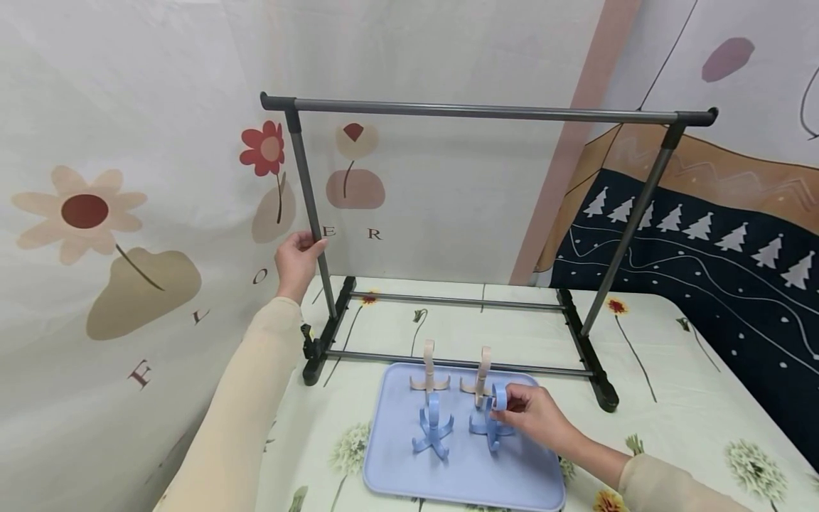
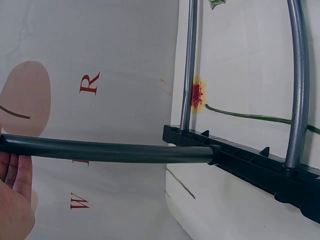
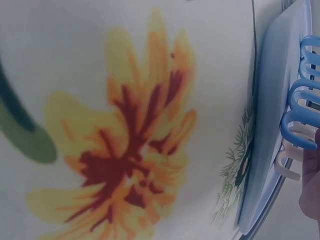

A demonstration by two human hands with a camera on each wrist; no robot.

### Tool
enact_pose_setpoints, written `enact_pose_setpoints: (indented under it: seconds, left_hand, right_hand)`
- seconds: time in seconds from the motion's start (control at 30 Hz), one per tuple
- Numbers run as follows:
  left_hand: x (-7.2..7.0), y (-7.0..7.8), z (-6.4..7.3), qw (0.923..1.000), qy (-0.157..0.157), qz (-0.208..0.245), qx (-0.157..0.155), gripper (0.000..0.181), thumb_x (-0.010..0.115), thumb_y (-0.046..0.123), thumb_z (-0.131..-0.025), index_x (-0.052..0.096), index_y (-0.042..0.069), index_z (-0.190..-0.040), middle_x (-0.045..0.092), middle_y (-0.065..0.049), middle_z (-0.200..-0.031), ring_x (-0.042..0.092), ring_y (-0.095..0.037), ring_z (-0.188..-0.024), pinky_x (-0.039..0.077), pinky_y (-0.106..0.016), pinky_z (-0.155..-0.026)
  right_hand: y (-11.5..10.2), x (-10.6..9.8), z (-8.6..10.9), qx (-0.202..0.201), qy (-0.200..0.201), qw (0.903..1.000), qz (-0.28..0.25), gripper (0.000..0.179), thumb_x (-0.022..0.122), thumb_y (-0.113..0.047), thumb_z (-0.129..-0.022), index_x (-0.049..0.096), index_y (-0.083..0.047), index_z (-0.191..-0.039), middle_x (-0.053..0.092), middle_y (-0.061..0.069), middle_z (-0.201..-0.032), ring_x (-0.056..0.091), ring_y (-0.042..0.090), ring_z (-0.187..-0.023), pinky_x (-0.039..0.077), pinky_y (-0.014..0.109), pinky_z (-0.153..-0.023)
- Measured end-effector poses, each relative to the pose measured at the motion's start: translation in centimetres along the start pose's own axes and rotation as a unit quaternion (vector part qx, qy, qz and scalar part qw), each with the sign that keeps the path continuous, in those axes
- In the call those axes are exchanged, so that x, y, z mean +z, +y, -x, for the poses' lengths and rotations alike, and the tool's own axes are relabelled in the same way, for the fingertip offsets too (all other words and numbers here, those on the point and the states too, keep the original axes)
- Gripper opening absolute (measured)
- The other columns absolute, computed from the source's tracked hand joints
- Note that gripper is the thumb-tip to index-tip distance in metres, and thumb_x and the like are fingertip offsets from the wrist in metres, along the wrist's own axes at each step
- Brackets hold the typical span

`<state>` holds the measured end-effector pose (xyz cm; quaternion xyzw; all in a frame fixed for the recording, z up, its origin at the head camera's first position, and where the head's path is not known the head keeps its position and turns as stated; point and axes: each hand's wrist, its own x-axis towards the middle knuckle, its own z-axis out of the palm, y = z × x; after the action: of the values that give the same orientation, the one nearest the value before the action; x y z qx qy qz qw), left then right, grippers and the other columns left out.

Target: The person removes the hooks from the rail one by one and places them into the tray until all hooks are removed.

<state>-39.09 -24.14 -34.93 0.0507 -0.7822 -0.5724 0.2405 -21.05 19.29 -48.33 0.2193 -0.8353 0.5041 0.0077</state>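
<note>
My left hand (image 1: pixel 297 264) grips the left upright of a dark metal garment rack (image 1: pixel 486 112), with the fingers behind the pole (image 2: pixel 110 151) in the left wrist view. Lower right in the head view, my right hand (image 1: pixel 540 417) pinches the curved top of a blue multi-prong hook (image 1: pixel 491 428) over a light blue tray (image 1: pixel 461 478). To its left, a second blue hook (image 1: pixel 434 428) stands on the tray. Two beige hooks (image 1: pixel 429 373) stand behind them, one partly covered by the held hook. In the right wrist view, blue prongs (image 3: pixel 300 112) show beside the fingertips.
Behind the tray, the rack's black feet (image 1: pixel 587 355) and two low crossbars (image 1: pixel 461 301) rest on a flower-print tablecloth (image 1: pixel 697 419). A patterned white curtain (image 1: pixel 448 57) hangs at the back and left. Dark tree-print cloth (image 1: pixel 691 263) lies to the right.
</note>
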Motion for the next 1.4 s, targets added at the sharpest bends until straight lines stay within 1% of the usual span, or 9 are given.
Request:
enact_pose_setpoints:
  seconds: [0.2, 0.57, 0.67, 0.83, 0.93, 1.07, 1.2, 1.3, 1.4]
  left_hand:
    - [-0.1, -0.1, -0.1, 1.0, 0.001, 0.0, 0.005, 0.033, 0.07, 0.026, -0.094, 0.061, 0.005, -0.118, 0.065, -0.009, -0.115, 0.058, -0.019, -0.105, 0.046, -0.036, -0.095]
    - [-0.4, 0.2, 0.0, 1.0, -0.002, -0.009, 0.001, 0.032, 0.07, 0.024, -0.094, 0.062, 0.004, -0.118, 0.065, -0.01, -0.114, 0.058, -0.02, -0.104, 0.046, -0.036, -0.094]
    - [-0.4, 0.1, -0.2, 1.0, -0.003, -0.009, 0.0, 0.032, 0.071, 0.024, -0.094, 0.062, 0.004, -0.118, 0.065, -0.009, -0.114, 0.058, -0.019, -0.103, 0.046, -0.036, -0.094]
    - [-0.5, 0.0, -0.2, 0.9999, -0.004, -0.011, 0.001, 0.033, 0.071, 0.026, -0.093, 0.062, 0.005, -0.117, 0.065, -0.009, -0.113, 0.058, -0.019, -0.102, 0.046, -0.035, -0.092]
    - [-0.6, 0.1, -0.1, 0.9998, -0.003, -0.018, 0.009, 0.033, 0.071, 0.025, -0.094, 0.062, 0.004, -0.118, 0.065, -0.009, -0.113, 0.059, -0.02, -0.102, 0.047, -0.036, -0.092]
    - [-0.7, 0.4, 0.4, 0.9993, 0.001, -0.034, 0.017, 0.034, 0.069, 0.027, -0.095, 0.063, 0.004, -0.119, 0.065, -0.01, -0.115, 0.059, -0.021, -0.105, 0.047, -0.037, -0.093]
    - [-1.0, 0.7, 0.9, 0.9984, 0.017, -0.048, 0.024, 0.036, 0.067, 0.031, -0.096, 0.064, 0.005, -0.121, 0.065, -0.01, -0.115, 0.06, -0.021, -0.105, 0.048, -0.036, -0.09]
    - [-1.2, 1.1, 1.2, 0.9968, 0.04, -0.052, 0.045, 0.036, 0.066, 0.031, -0.097, 0.065, 0.004, -0.12, 0.066, -0.011, -0.113, 0.06, -0.021, -0.102, 0.048, -0.033, -0.086]
    - [-1.2, 1.7, 1.3, 0.9949, 0.052, -0.053, 0.068, 0.035, 0.066, 0.032, -0.097, 0.065, 0.003, -0.117, 0.066, -0.01, -0.11, 0.06, -0.019, -0.098, 0.047, -0.029, -0.08]
  right_hand:
    - [0.2, 0.1, 0.1, 0.004, 0.001, 0.9998, 0.02, 0.014, 0.081, -0.005, -0.081, 0.067, -0.009, -0.08, 0.069, -0.002, -0.079, 0.064, 0.008, -0.069, 0.054, 0.024, -0.061]
    - [-0.2, -0.2, 0.4, -0.016, -0.013, 0.9997, 0.012, 0.013, 0.081, -0.006, -0.081, 0.069, -0.008, -0.086, 0.07, 0.003, -0.089, 0.067, 0.009, -0.079, 0.057, 0.028, -0.067]
    - [-0.4, -0.5, 0.6, -0.015, -0.012, 0.9998, 0.008, 0.014, 0.081, -0.008, -0.081, 0.069, -0.007, -0.089, 0.069, 0.003, -0.091, 0.068, 0.009, -0.081, 0.057, 0.028, -0.068]
    - [-0.5, -1.0, 0.9, 0.001, -0.008, 0.9999, 0.013, 0.015, 0.082, -0.012, -0.082, 0.071, -0.009, -0.092, 0.068, 0.0, -0.09, 0.068, 0.009, -0.082, 0.057, 0.028, -0.07]
    - [-0.6, -1.3, 1.0, 0.006, -0.008, 0.9998, 0.02, 0.016, 0.081, -0.014, -0.083, 0.071, -0.009, -0.094, 0.067, 0.0, -0.091, 0.068, 0.009, -0.083, 0.056, 0.028, -0.071]
    - [-0.8, -2.1, 1.2, 0.004, -0.009, 0.9997, 0.023, 0.017, 0.079, -0.015, -0.085, 0.07, -0.008, -0.098, 0.069, 0.004, -0.094, 0.068, 0.01, -0.085, 0.056, 0.028, -0.073]
    - [-1.0, -3.1, 1.2, 0.011, -0.004, 0.9993, 0.034, 0.02, 0.079, -0.015, -0.086, 0.07, -0.004, -0.1, 0.069, 0.009, -0.098, 0.067, 0.01, -0.086, 0.056, 0.028, -0.073]
    - [-1.1, -4.0, 1.2, 0.014, 0.006, 0.9986, 0.05, 0.021, 0.079, -0.014, -0.085, 0.07, -0.002, -0.101, 0.069, 0.013, -0.098, 0.067, 0.01, -0.087, 0.056, 0.027, -0.073]
    - [-1.2, -4.8, 0.9, 0.011, 0.022, 0.9972, 0.071, 0.019, 0.078, -0.011, -0.085, 0.07, -0.005, -0.101, 0.069, 0.012, -0.098, 0.066, 0.01, -0.087, 0.056, 0.027, -0.072]
